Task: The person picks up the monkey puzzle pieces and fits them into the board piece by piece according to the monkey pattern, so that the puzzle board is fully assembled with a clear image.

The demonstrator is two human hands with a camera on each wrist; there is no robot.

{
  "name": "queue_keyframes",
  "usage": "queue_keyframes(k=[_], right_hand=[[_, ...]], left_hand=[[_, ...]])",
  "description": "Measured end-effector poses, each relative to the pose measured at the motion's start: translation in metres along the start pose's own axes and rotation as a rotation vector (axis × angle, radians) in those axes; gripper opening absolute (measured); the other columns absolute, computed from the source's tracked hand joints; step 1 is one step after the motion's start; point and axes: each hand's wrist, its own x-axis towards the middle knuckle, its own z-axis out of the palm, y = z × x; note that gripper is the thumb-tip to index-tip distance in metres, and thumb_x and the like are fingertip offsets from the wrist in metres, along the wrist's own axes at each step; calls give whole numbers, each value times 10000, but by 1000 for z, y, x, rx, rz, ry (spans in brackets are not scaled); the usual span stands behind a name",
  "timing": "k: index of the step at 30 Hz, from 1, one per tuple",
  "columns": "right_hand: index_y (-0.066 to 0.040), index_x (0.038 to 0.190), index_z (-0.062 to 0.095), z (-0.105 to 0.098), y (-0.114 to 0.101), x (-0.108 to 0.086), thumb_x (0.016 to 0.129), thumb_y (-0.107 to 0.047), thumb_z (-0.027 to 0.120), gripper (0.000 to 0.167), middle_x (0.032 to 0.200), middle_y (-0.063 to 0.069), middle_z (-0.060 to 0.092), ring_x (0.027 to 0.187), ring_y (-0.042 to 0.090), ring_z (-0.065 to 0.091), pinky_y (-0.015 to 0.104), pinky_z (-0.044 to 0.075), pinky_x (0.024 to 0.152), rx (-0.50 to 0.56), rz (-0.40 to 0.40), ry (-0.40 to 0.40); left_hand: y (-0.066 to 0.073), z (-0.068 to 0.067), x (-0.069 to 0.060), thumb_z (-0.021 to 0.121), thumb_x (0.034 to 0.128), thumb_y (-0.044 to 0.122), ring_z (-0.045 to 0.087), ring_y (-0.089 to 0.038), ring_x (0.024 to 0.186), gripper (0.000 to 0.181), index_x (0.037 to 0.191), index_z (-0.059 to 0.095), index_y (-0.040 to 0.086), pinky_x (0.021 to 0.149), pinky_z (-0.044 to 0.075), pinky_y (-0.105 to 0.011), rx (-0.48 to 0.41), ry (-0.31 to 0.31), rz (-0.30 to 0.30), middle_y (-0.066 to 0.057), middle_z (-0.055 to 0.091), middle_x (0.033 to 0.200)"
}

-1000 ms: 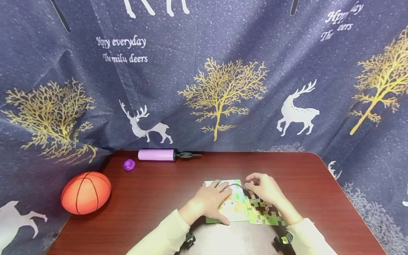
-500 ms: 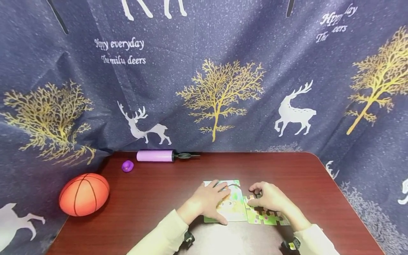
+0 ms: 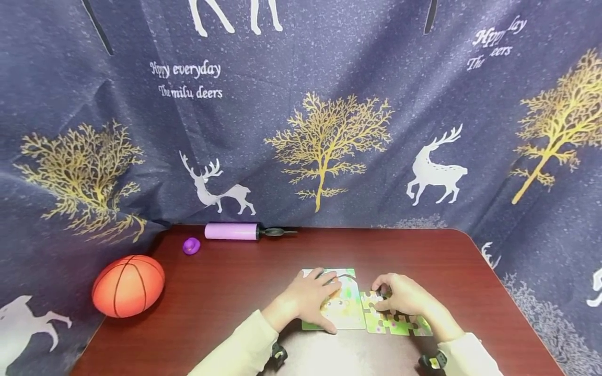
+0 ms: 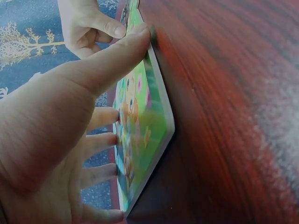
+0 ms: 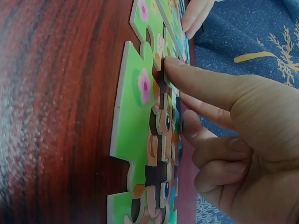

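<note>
My left hand (image 3: 308, 298) lies spread over a picture board (image 3: 348, 316) showing a cartoon animal on green. Its thumb rests along the near edge in the left wrist view, and the other fingertips touch the board's face. Right beside the board lies a partly joined jigsaw puzzle (image 5: 133, 116), green with pink flowers and brown animal parts, with dark gaps between pieces. Over it, my right hand (image 3: 406, 295) pinches a puzzle piece (image 5: 167, 77) between thumb and index finger at the puzzle's left part. Its other fingers curl inward. The hand hides much of the piece.
A red-brown table (image 3: 226, 282) carries everything. An orange basketball-patterned ball (image 3: 128, 286) stands at the left edge. Toward the back left are a small purple hat-shaped object (image 3: 191, 246) and a lilac hand pump (image 3: 232, 231). A blue deer-print cloth (image 3: 282, 68) hangs behind.
My right hand has come down and slightly right, from the puzzle's far left corner onto its pieces. The left hand stays on the board. The head view has shifted slightly.
</note>
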Motion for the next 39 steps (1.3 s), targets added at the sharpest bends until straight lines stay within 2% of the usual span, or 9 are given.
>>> queue_keyframes(k=[9,16,25,31,39], right_hand=[[-158,1063,731,-4,-2,-3,776,-222,919,349,872,-30,567,726,117,509,352,446,687,-38,-30,-1],[-163,1063,722,-4,-4,-2,783,-185,918,343,875,-31,593,745,141,538,400,473,719,-53,-8,-14],[-158,1005,698,-2,-6,-3,722,-167,938,372,919,-26,633,800,156,574,403,496,743,-39,-10,44],[-183,1003,679,1,-7,-1,735,-147,937,374,935,-47,644,740,128,560,366,494,703,-9,18,76],[-184,1107,723,4,-3,-3,785,-162,911,374,956,-37,639,611,99,562,327,491,647,29,2,47]], left_hand=[[-2,1,-5,683,700,881,349,-280,1484,1084,1581,456,293,1104,378,-624,-27,58,27,27,392,1624],[-18,1,-21,699,740,833,305,-339,1514,1077,1611,407,270,1135,290,-694,-103,93,3,-32,352,1654],[-44,12,-48,660,753,851,259,-317,1539,1069,1601,434,239,1176,241,-658,-96,68,-61,-20,333,1670],[-52,14,-52,645,733,878,258,-302,1543,1108,1623,388,269,1189,243,-623,-134,25,-66,13,297,1686],[-52,14,-55,695,677,886,247,-284,1552,1176,1627,375,271,1199,251,-595,-158,10,-55,21,262,1700]])
